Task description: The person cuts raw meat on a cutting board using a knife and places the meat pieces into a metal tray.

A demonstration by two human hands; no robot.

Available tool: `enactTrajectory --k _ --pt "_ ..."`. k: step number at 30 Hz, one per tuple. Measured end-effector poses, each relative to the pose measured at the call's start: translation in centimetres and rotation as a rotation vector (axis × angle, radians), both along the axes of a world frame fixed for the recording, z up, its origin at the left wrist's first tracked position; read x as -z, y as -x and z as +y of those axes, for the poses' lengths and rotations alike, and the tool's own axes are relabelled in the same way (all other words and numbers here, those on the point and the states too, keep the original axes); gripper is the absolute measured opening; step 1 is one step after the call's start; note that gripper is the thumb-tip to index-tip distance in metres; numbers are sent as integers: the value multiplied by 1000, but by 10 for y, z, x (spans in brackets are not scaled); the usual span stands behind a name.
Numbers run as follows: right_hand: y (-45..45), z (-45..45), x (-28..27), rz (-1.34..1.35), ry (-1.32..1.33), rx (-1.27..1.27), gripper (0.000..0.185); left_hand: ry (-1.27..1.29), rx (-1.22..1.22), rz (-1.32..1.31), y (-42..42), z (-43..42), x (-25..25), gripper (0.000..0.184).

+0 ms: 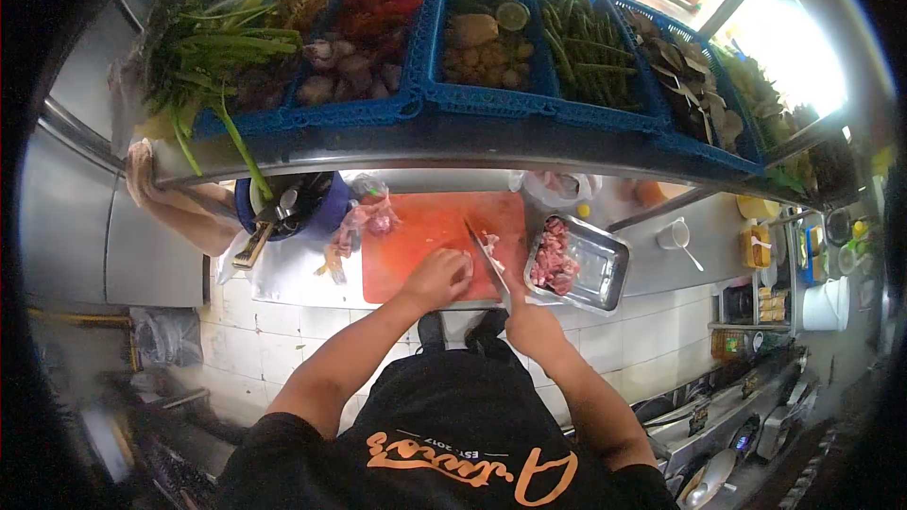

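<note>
My right hand [536, 326] grips a knife [491, 266], its blade pointing away from me over the orange-red cutting board [406, 238]. Close to the blade's left side, my left hand [442, 276] rests on the board with its fingers curled. Whatever those fingers may hold is hidden. A few pale pink meat scraps [490, 244] lie just right of the blade. Beside the board on the right, a metal tray [601, 269] contains chopped raw meat [556, 260] along its left side. A plastic bag with pinkish contents [370, 218] touches the board's left part.
Overhead, a metal shelf [444, 149] carries blue baskets [491, 99] of vegetables. A blue tub [326, 203] with utensils stands left. Behind the tray sits a plastic bag [551, 187]. A white cup [674, 234] and spoon [694, 259] are to the right.
</note>
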State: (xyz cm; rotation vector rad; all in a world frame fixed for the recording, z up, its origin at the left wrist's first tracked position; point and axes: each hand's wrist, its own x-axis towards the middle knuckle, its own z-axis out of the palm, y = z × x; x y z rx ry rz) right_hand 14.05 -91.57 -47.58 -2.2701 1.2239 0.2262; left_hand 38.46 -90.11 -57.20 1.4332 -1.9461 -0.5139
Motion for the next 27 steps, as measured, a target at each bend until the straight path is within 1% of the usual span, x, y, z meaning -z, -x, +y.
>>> enactTrajectory --k 2,5,6,7,8,9,11,12,15,17,19,21,23,24,27 --pt "-1 7 -10 75 -16 -33 39 -25 -58 40 0 3 2 20" --pt "-5 20 -30 143 -67 -65 38 22 -124 -53 1 1 21 20" --pt "-5 22 -35 161 -80 -67 37 8 -124 -22 2 1 24 20" --pt "-4 25 -23 147 -66 -60 36 0 -119 10 2 -1 25 19" --pt "0 30 1 133 -50 -47 35 -7 -106 44 3 -4 26 19" --pt "0 30 17 121 -30 -31 35 -16 -92 18 3 -6 26 19" --pt "-16 22 22 89 9 -14 33 -36 -66 -39 0 -5 24 18" --pt "-25 18 27 74 23 -15 32 -13 -66 -19 1 -5 23 18" --pt "-46 -5 68 -14 96 -22 31 46 -88 -7 5 -4 18 18" --pt "-41 -20 123 -10 307 -134 29 67 -110 -52 5 0 17 18" --pt "-39 -14 124 -43 338 -148 31 16 -144 -45 6 3 13 17" --pt "-26 -11 52 -98 199 -80 38 -3 -167 -53 4 7 12 17" --pt "-19 0 -15 48 11 -59 31 22 -158 -71 3 8 15 17" --pt "-18 3 -29 124 -77 -45 29 39 -151 -79 3 7 15 17" --pt "-12 17 -5 138 -114 -9 31 73 -148 -38 5 5 26 18"
